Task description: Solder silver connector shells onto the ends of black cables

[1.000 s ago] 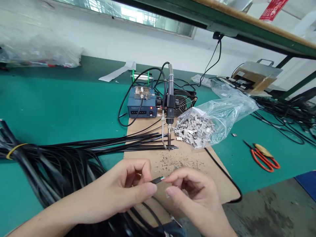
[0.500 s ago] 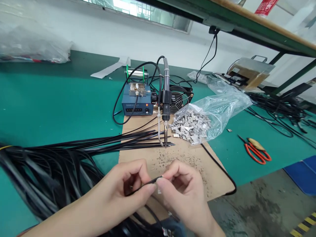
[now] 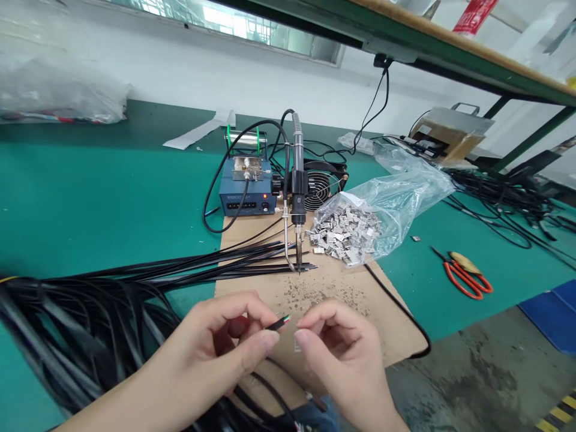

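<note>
My left hand (image 3: 225, 342) pinches a thin black cable (image 3: 279, 324) near its tip, where short red, white and green wire ends stick out. To its right, my right hand (image 3: 339, 351) has its fingers curled, with a narrow gap between thumb and forefinger tips. A small silvery metal connector (image 3: 297, 347) shows just below that thumb and appears to be held by the curled fingers, which mostly hide it. Beyond both hands, a soldering iron (image 3: 297, 198) hangs tip down in its stand, beside a thin metal feed tube.
A blue soldering station (image 3: 247, 195) with a solder spool stands behind. Metal connectors (image 3: 348, 234) spill from a clear bag at right. Black cables (image 3: 112, 318) lie bundled at left, stripped ends under the iron. Red-handled cutters (image 3: 465, 279) lie right. Cardboard (image 3: 252, 288) with dark specks covers the middle.
My right hand has drawn slightly right, away from the cable tip, so the coloured wire ends now show. The left hand keeps its pinch on the cable.
</note>
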Tool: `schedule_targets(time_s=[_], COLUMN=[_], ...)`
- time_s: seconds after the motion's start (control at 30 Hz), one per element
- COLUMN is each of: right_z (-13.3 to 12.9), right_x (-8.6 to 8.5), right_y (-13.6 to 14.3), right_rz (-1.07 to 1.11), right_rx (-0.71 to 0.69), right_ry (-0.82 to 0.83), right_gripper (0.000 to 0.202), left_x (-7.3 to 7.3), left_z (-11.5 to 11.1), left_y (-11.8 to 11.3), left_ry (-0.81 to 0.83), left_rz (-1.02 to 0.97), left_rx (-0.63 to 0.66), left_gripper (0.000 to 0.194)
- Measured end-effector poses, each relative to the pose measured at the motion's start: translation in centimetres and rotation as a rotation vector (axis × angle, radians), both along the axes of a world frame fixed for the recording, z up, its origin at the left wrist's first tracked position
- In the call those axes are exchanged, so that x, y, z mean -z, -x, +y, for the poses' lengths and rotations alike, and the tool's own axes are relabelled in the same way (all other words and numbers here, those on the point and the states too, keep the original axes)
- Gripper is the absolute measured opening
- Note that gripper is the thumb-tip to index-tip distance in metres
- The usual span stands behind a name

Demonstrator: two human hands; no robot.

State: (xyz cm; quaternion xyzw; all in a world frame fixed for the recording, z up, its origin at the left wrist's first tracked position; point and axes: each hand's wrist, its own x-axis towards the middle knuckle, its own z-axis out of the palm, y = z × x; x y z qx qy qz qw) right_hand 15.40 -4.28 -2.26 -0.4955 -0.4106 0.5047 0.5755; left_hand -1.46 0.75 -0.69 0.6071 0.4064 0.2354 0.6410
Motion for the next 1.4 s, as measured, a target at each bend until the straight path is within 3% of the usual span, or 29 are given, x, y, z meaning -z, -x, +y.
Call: schedule_targets(time_s=[0.17,0.37,0.5,0.6,0.7,0.8,0.93,1.03,1.13,1.2,1.3,1.4], right_z=[0.6,0.7,0.6,0.5,0.6,0.5,0.1,0.1,0.8,1.8,3.7,5.9], right_x=[-0.7,-1.0,-0.8,-0.2,0.5,0.7,0.9,1.2,0.8,0.2,-0.4,-0.3], right_y=[-0.5,-1.5,-1.7,-0.8,0.4,0.5,-2.3,-5.3,-7.8,-8.9,-9.4,-8.7], right_rz=[-0.091,-0.182,-0.138,0.057,0.218,0.197,-0.075,-0.093,-0.122,-0.169,-0.223,-0.227], right_rx=[-0.197,-0.249,-0.278,-0.265,-0.203,-0.173,-0.227,-0.204,-0.213,-0.284,-0.415,-0.514], right_ry=[-0.016,0.019,0.022,0.011,-0.046,-0.1,-0.076,0.05,0.148,0.212,0.245,0.295], right_gripper=[0.007,0.009,0.014,0.023,0.029,0.027,0.019,0.018,0.019,0.02,0.014,0.013], left_x=[-0.4,-0.8,-0.4,-0.3,-0.5,-0.6,-0.2,0.0,-0.7,-1.5,-2.3,-1.6], left_z=[0.0,0.0,-0.2,-0.3,-0.1,0.4,1.1,1.2,1.7,2.6,4.6,6.4], left_y=[-0.1,-0.3,-0.4,-0.6,-0.6,-0.3,0.6,0.9,0.6,0.2,-0.8,-2.0], left_ry=[0.039,-0.139,0.011,0.145,0.185,0.199,0.342,0.372,0.213,-0.016,-0.363,-0.395], left_rz=[0.088,0.193,0.166,0.074,0.019,0.02,0.016,0.074,0.166,0.277,0.542,0.586], left_rx=[0.107,0.106,0.069,0.049,0.054,0.133,0.264,0.218,0.187,0.169,0.011,-0.036], left_gripper=[0.031,0.032,0.033,0.04,0.049,0.053,0.057,0.053,0.038,0.024,0.013,0.017])
